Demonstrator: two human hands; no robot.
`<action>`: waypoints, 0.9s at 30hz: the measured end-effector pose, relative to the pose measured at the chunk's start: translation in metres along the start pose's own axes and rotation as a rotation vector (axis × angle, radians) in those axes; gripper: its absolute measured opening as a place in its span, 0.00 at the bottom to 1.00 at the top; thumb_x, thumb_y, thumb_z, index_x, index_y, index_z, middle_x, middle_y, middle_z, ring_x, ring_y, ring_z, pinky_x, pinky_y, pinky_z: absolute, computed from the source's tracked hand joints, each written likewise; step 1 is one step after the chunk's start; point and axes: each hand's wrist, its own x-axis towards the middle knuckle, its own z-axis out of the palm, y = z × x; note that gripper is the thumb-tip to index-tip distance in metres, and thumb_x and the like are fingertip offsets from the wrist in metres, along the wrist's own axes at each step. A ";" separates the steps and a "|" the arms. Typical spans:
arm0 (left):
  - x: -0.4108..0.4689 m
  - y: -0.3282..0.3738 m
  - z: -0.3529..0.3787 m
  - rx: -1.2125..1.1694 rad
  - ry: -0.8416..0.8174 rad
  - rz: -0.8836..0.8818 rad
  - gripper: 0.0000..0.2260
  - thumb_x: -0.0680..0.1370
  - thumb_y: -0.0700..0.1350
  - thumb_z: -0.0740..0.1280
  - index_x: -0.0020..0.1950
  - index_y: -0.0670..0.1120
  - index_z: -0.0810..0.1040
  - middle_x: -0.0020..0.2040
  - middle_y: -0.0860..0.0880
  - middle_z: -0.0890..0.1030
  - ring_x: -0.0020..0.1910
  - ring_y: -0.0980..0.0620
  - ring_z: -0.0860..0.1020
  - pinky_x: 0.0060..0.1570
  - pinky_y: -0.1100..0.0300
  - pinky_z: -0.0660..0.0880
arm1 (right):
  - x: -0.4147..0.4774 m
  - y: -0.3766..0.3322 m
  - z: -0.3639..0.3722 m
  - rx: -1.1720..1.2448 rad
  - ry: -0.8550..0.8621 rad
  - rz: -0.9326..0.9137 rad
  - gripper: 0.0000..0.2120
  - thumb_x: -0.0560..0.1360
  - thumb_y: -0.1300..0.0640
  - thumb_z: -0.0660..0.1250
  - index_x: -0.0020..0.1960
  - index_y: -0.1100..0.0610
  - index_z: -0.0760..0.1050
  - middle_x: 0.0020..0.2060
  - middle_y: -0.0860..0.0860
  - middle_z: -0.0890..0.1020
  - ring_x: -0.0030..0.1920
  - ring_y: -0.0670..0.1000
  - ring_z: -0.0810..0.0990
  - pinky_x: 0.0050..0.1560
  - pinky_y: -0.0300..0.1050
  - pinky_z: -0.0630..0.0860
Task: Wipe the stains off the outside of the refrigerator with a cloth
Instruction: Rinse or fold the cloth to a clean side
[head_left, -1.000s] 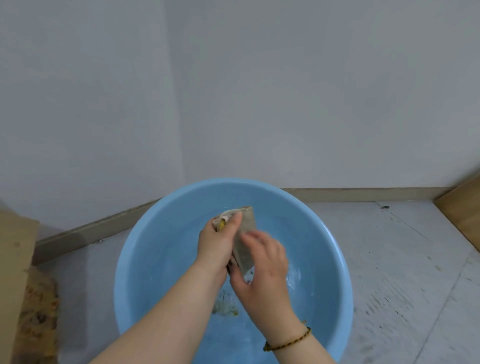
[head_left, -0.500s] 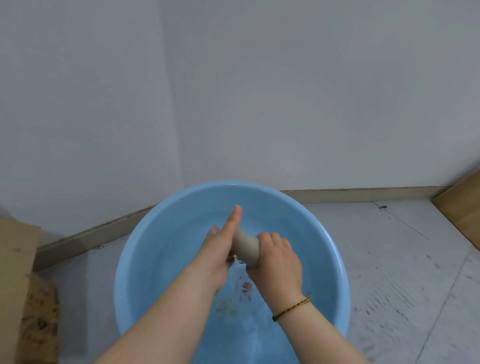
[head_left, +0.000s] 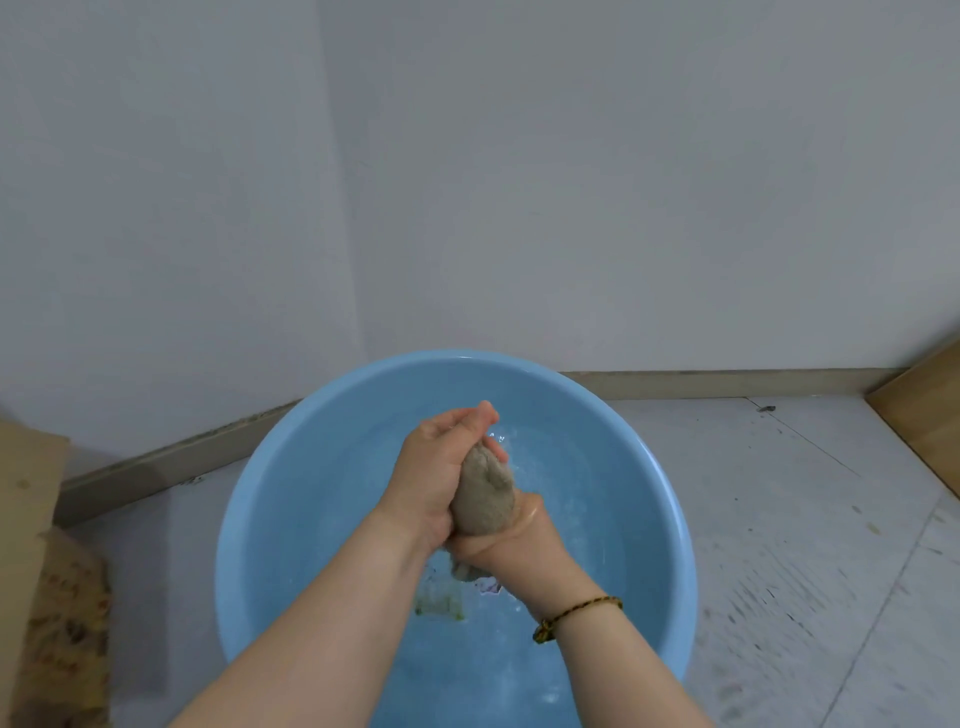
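Observation:
A wet grey-brown cloth (head_left: 485, 499) is bunched into a thick roll above a round blue basin (head_left: 249, 519) that holds water. My left hand (head_left: 434, 467) grips the upper part of the roll from the left. My right hand (head_left: 511, 543) grips the lower part from underneath, its wrist bearing a braided bracelet. A tail of the cloth hangs below my hands. Greenish and reddish bits float in the water under them. The refrigerator is not in view.
The basin stands on a pale floor in a corner of grey walls with a baseboard (head_left: 727, 382). Cardboard (head_left: 31, 519) lies at the left edge. A wooden panel (head_left: 924, 410) stands at the right edge.
The cloth went from a flat folded piece held upright to a tight roll squeezed between both hands. My right hand turned under the cloth, and both hands shifted slightly.

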 end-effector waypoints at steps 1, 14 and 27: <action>0.001 0.001 0.000 0.007 -0.026 -0.004 0.11 0.77 0.42 0.62 0.34 0.43 0.73 0.19 0.50 0.74 0.18 0.57 0.71 0.24 0.68 0.70 | 0.000 -0.001 -0.003 0.018 -0.038 0.040 0.09 0.63 0.61 0.69 0.33 0.50 0.70 0.22 0.44 0.77 0.26 0.40 0.76 0.34 0.34 0.74; 0.001 -0.004 -0.037 0.223 -0.429 -0.450 0.16 0.72 0.46 0.69 0.58 0.53 0.69 0.46 0.51 0.80 0.44 0.53 0.78 0.41 0.61 0.75 | 0.014 0.007 -0.036 -1.238 0.370 -0.641 0.10 0.59 0.62 0.68 0.38 0.56 0.71 0.26 0.49 0.75 0.28 0.52 0.75 0.33 0.39 0.62; -0.008 -0.035 -0.024 1.883 -0.334 -0.005 0.19 0.72 0.52 0.66 0.58 0.45 0.68 0.50 0.50 0.79 0.49 0.47 0.78 0.40 0.59 0.69 | 0.010 0.000 -0.021 -1.381 -0.089 -0.360 0.11 0.64 0.62 0.71 0.45 0.57 0.73 0.32 0.52 0.75 0.41 0.53 0.81 0.25 0.37 0.59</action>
